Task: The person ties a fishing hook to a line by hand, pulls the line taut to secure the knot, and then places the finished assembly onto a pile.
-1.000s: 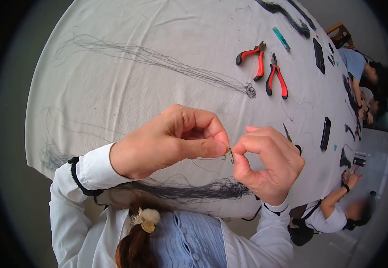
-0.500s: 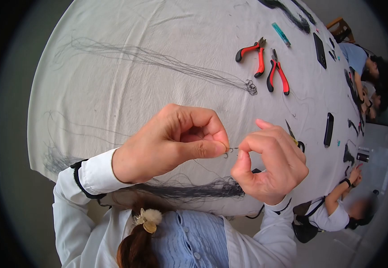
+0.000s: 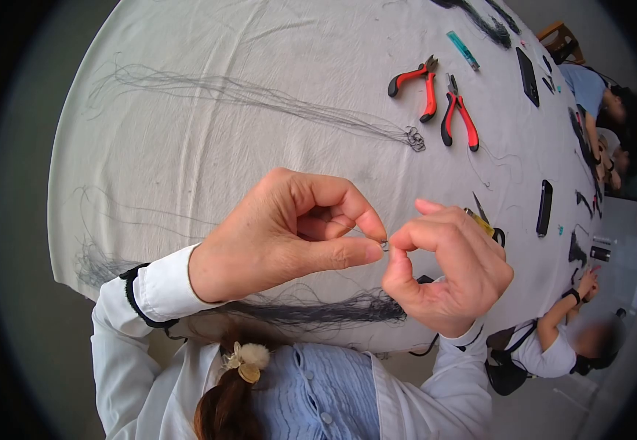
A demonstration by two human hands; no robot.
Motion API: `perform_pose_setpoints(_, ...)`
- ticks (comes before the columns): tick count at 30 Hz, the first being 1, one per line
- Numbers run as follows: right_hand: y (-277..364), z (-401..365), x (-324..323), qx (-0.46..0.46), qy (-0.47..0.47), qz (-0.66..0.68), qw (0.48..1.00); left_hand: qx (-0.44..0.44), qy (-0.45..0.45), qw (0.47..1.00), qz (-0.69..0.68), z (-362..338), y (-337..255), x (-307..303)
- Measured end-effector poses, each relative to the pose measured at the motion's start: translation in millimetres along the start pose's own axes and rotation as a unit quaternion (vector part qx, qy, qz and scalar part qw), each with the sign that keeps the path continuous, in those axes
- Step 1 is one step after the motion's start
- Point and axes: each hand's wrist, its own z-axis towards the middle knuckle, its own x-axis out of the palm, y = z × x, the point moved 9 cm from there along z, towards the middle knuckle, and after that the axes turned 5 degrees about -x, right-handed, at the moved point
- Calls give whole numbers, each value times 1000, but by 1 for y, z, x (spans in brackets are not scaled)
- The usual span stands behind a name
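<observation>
well, the tiny metal piece (image 3: 385, 246) sits between my fingertips, above the white cloth (image 3: 186, 147). i judge it light, stiff and slippery, best pinched by its sides. my left hand (image 3: 289, 231) is closed to a thumb-and-forefinger pinch on it, and my right hand (image 3: 450, 271), curled likewise, nips its other end.

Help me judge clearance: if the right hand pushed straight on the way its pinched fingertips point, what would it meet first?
The tiny metal piece at its tips, then almost at once the left hand's thumb tip; whether the right hand already touches the piece is too small to tell.
</observation>
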Motion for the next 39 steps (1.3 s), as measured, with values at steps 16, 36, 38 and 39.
perform_pose_setpoints(16,31,-7,10,-166,-12,-150,975,-25,-14,1000,-9,-2,5,-1)
perform_pose_setpoints(36,-21,-4,5,88,57,87,991,48,-58,997,-33,-5,-9,-4)
perform_pose_setpoints(38,-16,-1,1,48,37,85,995,45,-57,997,-35,-5,-8,-5)
perform_pose_setpoints(39,-15,-1,2,48,37,86,994,34,-49,998,-19,-6,-7,-3)
